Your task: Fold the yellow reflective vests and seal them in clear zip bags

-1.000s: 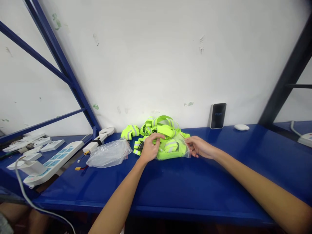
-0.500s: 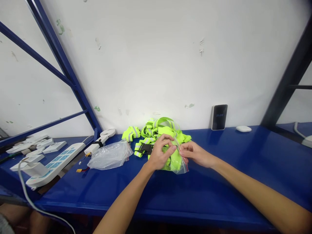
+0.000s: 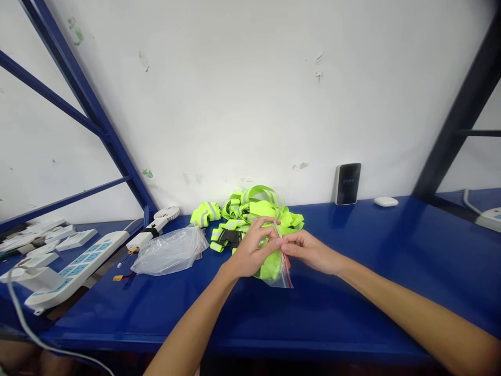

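Observation:
A clear zip-lock bag (image 3: 282, 278) with a red seal strip hangs between my hands, and bright yellow-green material shows through it. My left hand (image 3: 256, 248) is closed on the bag's left side, thumb against the seal edge. From the right, my right hand (image 3: 309, 252) pinches the same seal strip, its fingertips almost meeting the left thumb. Right behind the bag is a heap of yellow-green reflective straps (image 3: 262, 201) with grey stripes, partly hidden by my hands. A black buckle (image 3: 230, 238) shows at the heap's left.
Left of the heap lie a stack of clear bags (image 3: 168, 253), a folded strap (image 3: 205, 214), a small white fan (image 3: 166, 214) and a power strip (image 3: 80, 269). A display (image 3: 347, 184) and a white oval case (image 3: 385, 201) stand near the wall on the blue table (image 3: 352, 313).
Along the seal strip, my right hand has moved closer to my left thumb. The bag hangs a little more upright. The whole view has shifted slightly.

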The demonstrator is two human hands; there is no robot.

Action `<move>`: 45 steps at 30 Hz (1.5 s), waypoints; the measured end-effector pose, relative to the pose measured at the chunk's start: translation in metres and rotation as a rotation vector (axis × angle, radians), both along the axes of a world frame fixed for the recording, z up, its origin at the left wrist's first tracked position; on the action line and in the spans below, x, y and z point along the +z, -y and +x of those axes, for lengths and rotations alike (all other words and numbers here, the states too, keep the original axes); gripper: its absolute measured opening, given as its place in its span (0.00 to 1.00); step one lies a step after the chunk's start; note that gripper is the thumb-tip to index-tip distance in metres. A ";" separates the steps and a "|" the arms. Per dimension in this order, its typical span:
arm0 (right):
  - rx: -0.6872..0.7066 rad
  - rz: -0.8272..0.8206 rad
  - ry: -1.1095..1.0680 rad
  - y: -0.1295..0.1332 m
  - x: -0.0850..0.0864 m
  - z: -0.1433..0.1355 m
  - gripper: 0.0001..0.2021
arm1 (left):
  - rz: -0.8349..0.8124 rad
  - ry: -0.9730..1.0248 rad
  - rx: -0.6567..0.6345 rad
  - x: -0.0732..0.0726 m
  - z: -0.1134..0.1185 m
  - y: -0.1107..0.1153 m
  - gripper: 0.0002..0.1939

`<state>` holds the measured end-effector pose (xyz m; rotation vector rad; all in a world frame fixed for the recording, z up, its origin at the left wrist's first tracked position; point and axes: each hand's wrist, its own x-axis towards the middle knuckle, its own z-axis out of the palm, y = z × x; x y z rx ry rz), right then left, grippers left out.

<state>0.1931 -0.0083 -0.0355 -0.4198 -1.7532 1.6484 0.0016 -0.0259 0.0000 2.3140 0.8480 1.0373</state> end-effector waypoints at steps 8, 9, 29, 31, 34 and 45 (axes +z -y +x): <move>0.115 -0.140 -0.095 0.003 0.002 -0.002 0.12 | 0.013 0.013 0.022 0.000 0.001 0.002 0.21; 0.122 -0.127 -0.084 0.003 0.002 -0.002 0.12 | 0.021 0.011 0.020 0.001 0.001 0.003 0.21; -0.028 -0.198 -0.162 -0.003 -0.004 -0.006 0.13 | -0.100 0.297 -0.055 -0.015 -0.002 -0.011 0.14; -0.122 -0.237 -0.214 -0.005 -0.003 -0.007 0.13 | -0.109 0.406 -0.042 -0.019 -0.001 -0.014 0.15; -0.376 -0.143 -0.192 -0.010 -0.005 -0.007 0.14 | -0.087 0.473 0.032 -0.023 0.005 -0.014 0.14; -0.666 0.669 0.372 -0.011 0.003 0.016 0.11 | 0.264 -0.052 0.140 -0.030 0.004 -0.003 0.09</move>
